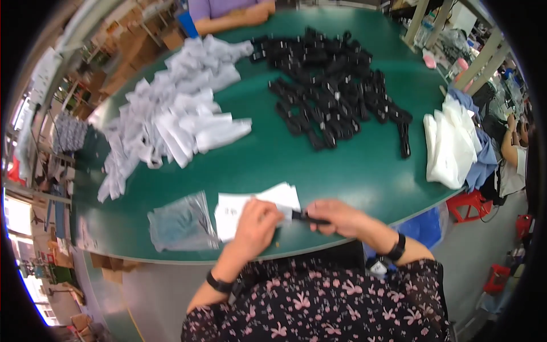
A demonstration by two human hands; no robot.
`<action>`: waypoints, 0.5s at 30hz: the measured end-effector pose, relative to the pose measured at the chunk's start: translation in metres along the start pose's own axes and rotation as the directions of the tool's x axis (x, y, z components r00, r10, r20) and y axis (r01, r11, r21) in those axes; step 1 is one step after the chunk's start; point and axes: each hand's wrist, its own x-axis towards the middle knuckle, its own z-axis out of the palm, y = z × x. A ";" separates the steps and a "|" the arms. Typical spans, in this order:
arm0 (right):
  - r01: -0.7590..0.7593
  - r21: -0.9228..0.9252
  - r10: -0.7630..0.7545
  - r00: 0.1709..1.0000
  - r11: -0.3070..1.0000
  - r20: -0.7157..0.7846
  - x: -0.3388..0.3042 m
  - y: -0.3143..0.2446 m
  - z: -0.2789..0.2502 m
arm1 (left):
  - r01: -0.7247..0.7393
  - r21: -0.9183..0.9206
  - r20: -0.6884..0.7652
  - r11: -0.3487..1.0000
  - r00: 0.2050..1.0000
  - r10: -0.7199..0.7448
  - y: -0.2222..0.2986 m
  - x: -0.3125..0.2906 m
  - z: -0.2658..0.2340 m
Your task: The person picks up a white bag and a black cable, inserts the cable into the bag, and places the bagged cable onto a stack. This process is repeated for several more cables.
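Observation:
My right hand [337,218] is closed around a folded black strap [315,219], whose end points toward my left hand [256,225]. The fingers of the left are pinched together at a pale, thin piece [287,214] that meets the strap's end; whether they grip it is hard to make out. Beneath and behind both hands lies a stack of white paper sheets [228,205] at the table's near edge. Left of the sheets, a clear plastic bag [185,222] lies flat on the green table [239,165].
Light grey cloth pouches [176,108] are heaped at the left. Similar black straps [327,85] with small shiny parts fill the far middle. A white bundle [450,145] rests at the right edge, near a red stool [468,205]. Across the table, a person's forearms [233,20] rest.

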 end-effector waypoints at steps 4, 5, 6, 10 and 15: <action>0.569 -0.780 -0.786 0.595 0.262 0.170 0.008 0.008 0.018 | 0.122 -0.092 -0.095 0.988 0.987 -0.131 0.002 -0.001 0.001; 0.553 -0.818 -0.798 0.560 0.158 0.224 0.004 0.000 0.023 | 0.175 -0.124 -0.117 0.977 0.975 -0.190 0.003 0.000 -0.001; 0.525 -0.849 -0.803 0.531 0.059 0.272 -0.003 -0.007 0.028 | 0.155 -0.118 -0.125 0.981 0.978 -0.170 0.006 0.001 -0.003; 0.435 -0.863 -0.808 0.586 0.255 0.056 -0.001 -0.007 0.044 | 0.132 -0.076 -0.109 0.988 0.984 -0.140 0.010 0.007 -0.009; 0.551 -0.832 -0.812 0.457 -0.061 0.362 -0.003 -0.016 0.048 | 0.147 -0.158 -0.134 0.976 0.977 -0.169 0.004 0.026 -0.012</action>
